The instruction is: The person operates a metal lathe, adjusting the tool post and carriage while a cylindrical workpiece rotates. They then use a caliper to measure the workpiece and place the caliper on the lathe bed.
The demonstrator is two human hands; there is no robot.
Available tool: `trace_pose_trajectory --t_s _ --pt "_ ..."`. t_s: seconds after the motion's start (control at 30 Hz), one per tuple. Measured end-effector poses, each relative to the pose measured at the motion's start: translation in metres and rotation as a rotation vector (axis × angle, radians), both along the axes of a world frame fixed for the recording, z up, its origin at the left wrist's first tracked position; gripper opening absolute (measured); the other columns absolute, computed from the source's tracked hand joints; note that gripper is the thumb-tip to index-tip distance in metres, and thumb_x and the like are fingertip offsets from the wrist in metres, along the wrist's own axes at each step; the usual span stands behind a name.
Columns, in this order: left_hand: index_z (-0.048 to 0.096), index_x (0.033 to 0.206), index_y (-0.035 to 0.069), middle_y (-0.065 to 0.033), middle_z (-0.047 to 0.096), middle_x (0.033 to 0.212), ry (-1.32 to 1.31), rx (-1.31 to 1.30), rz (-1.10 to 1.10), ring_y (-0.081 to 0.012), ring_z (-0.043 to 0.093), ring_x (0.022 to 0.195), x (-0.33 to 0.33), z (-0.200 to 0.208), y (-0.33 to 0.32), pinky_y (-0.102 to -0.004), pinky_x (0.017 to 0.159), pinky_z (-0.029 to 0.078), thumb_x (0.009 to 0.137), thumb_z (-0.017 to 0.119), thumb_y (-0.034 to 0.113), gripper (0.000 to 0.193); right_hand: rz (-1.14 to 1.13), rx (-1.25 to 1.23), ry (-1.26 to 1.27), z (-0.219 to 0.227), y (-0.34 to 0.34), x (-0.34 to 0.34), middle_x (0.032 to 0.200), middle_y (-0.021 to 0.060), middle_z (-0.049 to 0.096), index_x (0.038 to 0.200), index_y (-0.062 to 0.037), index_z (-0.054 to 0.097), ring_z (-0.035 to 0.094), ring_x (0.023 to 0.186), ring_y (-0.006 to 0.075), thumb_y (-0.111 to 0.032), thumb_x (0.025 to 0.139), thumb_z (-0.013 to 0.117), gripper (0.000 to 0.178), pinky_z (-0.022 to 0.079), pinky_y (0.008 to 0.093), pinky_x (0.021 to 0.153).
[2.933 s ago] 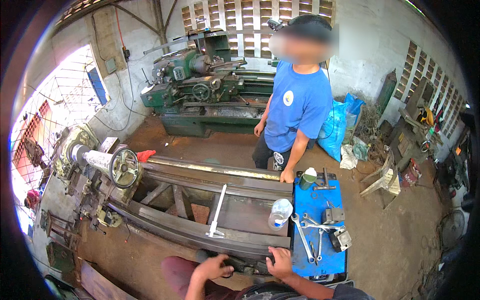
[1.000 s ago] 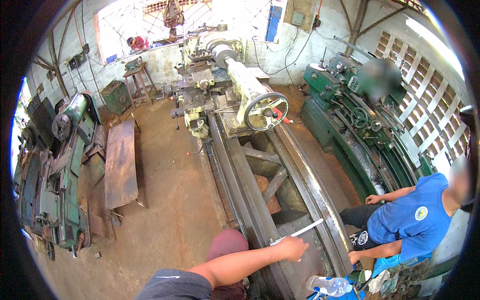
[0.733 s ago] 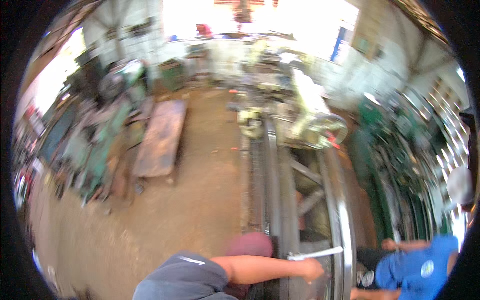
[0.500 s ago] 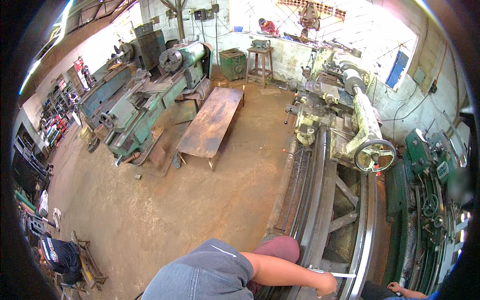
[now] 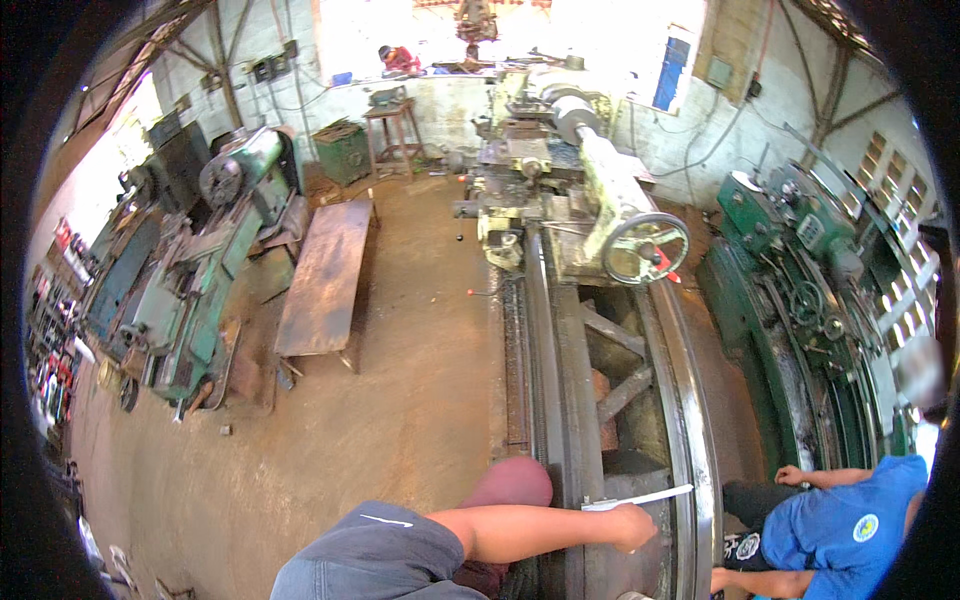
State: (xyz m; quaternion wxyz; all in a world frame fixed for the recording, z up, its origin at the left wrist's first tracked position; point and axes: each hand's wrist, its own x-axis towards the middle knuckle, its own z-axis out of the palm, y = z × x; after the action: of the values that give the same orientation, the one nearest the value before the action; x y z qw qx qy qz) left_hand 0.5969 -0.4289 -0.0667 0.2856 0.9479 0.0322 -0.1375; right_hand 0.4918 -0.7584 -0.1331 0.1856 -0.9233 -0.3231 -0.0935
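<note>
From the lower edge my left arm, in a dark blue sleeve, reaches to the right across the lathe bed. My left hand (image 5: 632,527) is closed on a slim pale measuring tool that looks like a caliper (image 5: 660,494). Its wider end lies to the left of my fingers, and the bar points right towards the far rail. Beneath are the long metal ways of the lathe bed (image 5: 572,400), with cross ribs between them. A maroon, knee-like rounded shape (image 5: 510,484) rests beside the bed, next to my forearm. My right hand is out of sight.
Ahead stands the lathe's tailstock with a handwheel (image 5: 646,248). A co-worker in a blue shirt (image 5: 850,525) is close on the right, near a green lathe (image 5: 800,290). A low rusty table (image 5: 325,275) and another green lathe (image 5: 200,290) stand left.
The view has swung right, bringing the co-worker in blue further in; a person at the lower left has dropped out. My left hand still grips the caliper over the bed.
</note>
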Motion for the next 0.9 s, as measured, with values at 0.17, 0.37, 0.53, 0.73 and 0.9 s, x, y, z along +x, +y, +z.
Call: trace_pose_trajectory --t_s 0.17,0.37,0.53,0.73,0.9 --pt "0.069 0.114 0.004 -0.0182 0.072 0.109 0.045 0.000 0.025 -0.0383 0.071 0.100 0.000 0.007 0.001 -0.0509 0.081 0.058 0.078 0.078 0.026 0.043 0.136 0.226 -0.093 -0.003 0.007 0.012 0.075 0.0192 0.065 0.089 -0.0072 0.069 0.061 0.066 0.0409 -0.022 0.088 0.072 0.015 0.053 0.0480 0.060" --pt "0.061 0.123 0.003 -0.0209 0.069 0.111 0.061 -0.010 -0.024 -0.0399 0.068 0.105 -0.004 0.015 0.005 -0.0528 0.084 0.056 0.082 0.077 0.031 0.052 -0.031 0.186 -0.202 -0.001 0.016 -0.003 0.080 0.0170 0.066 0.088 -0.0096 0.071 0.062 0.072 0.0382 -0.029 0.089 0.071 0.019 0.053 0.0477 0.064" --pt "0.058 0.125 0.003 -0.0206 0.068 0.112 0.054 -0.013 -0.021 -0.0395 0.066 0.108 -0.006 0.019 0.009 -0.0526 0.086 0.055 0.083 0.077 0.033 0.055 -0.086 0.138 -0.123 0.001 0.017 -0.009 0.084 0.0163 0.067 0.090 -0.0115 0.072 0.062 0.077 0.0382 -0.031 0.089 0.070 0.020 0.053 0.0476 0.068" --pt "0.056 0.127 0.004 -0.0219 0.067 0.112 0.073 -0.009 -0.038 -0.0410 0.066 0.108 -0.011 0.021 0.012 -0.0524 0.088 0.054 0.084 0.076 0.037 0.058 -0.122 0.033 -0.095 -0.003 0.013 -0.010 0.088 0.0154 0.067 0.095 -0.0120 0.072 0.063 0.080 0.0383 -0.035 0.090 0.070 0.024 0.053 0.0478 0.069" --pt "0.055 0.129 0.004 -0.0223 0.067 0.114 0.081 -0.010 -0.071 -0.0419 0.065 0.109 -0.015 0.024 0.004 -0.0521 0.089 0.054 0.084 0.076 0.037 0.059 -0.064 0.079 -0.108 -0.007 0.006 -0.008 0.090 0.0162 0.068 0.095 -0.0122 0.072 0.064 0.082 0.0384 -0.035 0.089 0.071 0.024 0.054 0.0475 0.070"
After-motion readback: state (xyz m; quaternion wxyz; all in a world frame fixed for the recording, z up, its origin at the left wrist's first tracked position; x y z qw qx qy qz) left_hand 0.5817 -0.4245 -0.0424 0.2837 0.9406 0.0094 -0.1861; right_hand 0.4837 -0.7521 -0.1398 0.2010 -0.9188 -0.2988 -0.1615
